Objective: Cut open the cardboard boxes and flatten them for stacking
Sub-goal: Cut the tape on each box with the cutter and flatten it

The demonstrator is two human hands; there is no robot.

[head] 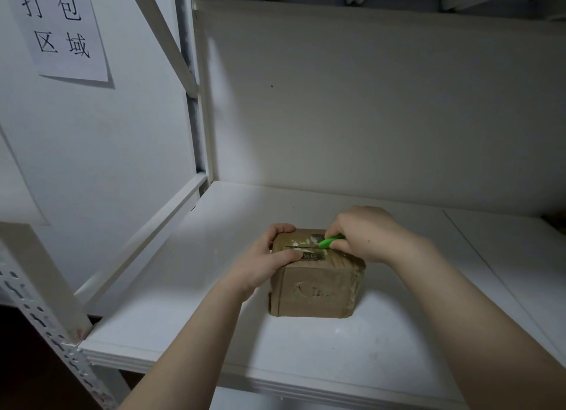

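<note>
fingers (283, 228) of the left hand (260, 264) curl over the 9 o'clock top edge of the taped cardboard box (315, 287), thumb pressed on the lid. right hand (367, 236), at 3 o'clock, grips a green cutter (330, 242) w/ tip on the tape seam. box sits mid white shelf (199, 311); paper sign (58, 30) up at 10 o'clock.

A white shelf board (190, 302), set in a pale metal rack (46, 287), carries one small brown cardboard box (315, 290). The box is wrapped in tape and stands flat near the middle of the board, well apart from the back wall. On the right, a thin seam (490, 269) runs across the board from far to near. At the far right edge lies something brownish (556, 220), too cropped to identify.
</note>
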